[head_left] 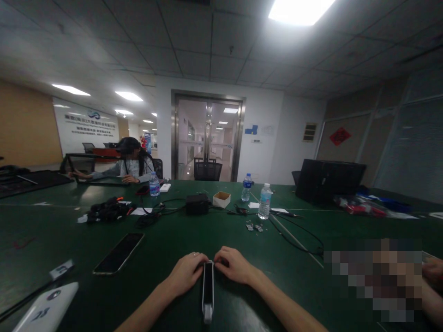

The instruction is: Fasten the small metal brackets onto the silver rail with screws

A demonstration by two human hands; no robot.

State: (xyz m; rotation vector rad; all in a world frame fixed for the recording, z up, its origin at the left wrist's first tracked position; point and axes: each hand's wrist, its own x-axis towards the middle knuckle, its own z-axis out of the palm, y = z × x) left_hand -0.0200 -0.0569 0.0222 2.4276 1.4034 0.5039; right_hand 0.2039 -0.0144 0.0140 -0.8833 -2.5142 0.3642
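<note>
A slim white-edged device with a long dark face [208, 288] lies on the green table in front of me, pointing away from me. My left hand [188, 273] rests beside its far end, fingers bent and pressed together against the left side. On the opposite side my right hand [235, 265] has its fingers curled in, the tips at the far right edge. The exact fingertip contact is partly hidden. A black-screened phone [119, 253] lies to the left of my left hand. Closer in, at the lower left, is a white device marked 28 [48, 306].
Beyond my hands stand a black box [197, 204], a small open carton [221, 199] and water bottles [265, 202]. Cables and black straps [109, 211] lie left. A person [133, 163] sits across the table, holding a black frame. At right, another person's hand [432, 272] shows beside a blurred patch.
</note>
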